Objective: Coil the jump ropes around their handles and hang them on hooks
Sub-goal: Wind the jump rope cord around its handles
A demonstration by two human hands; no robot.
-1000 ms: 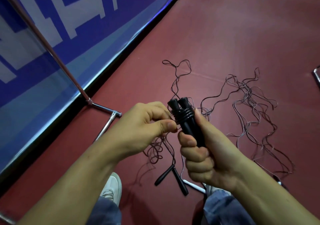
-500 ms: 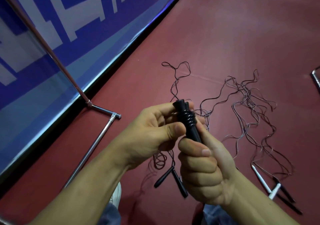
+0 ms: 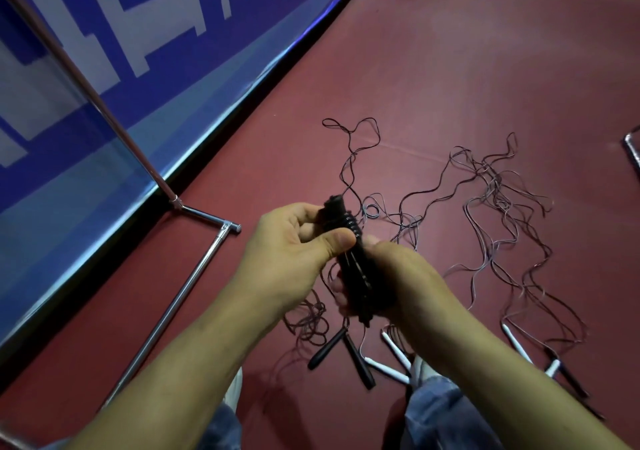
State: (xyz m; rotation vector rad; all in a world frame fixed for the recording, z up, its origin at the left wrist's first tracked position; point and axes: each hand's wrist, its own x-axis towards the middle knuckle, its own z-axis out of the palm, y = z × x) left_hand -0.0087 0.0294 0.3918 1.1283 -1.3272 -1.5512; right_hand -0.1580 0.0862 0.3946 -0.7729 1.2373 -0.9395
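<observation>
Above the maroon floor (image 3: 450,68), the right hand (image 3: 394,276) grips the paired black plastic handles (image 3: 351,266) low. The left hand (image 3: 294,245) pinches the thin cord (image 3: 349,222) at their upper end, which tilts up-left.

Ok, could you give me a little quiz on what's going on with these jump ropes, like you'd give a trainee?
1. True or false: the black handles held in the hands have rope wound round their upper end.
2. The right hand grips the handles' lower part. What does the left hand do? A: pinches at the coil. B: hangs idle. C: holds a hook.
3. What colours are the spare handles lying on the floor?
Key: 1 true; 2 A; 3 black and white.
</observation>
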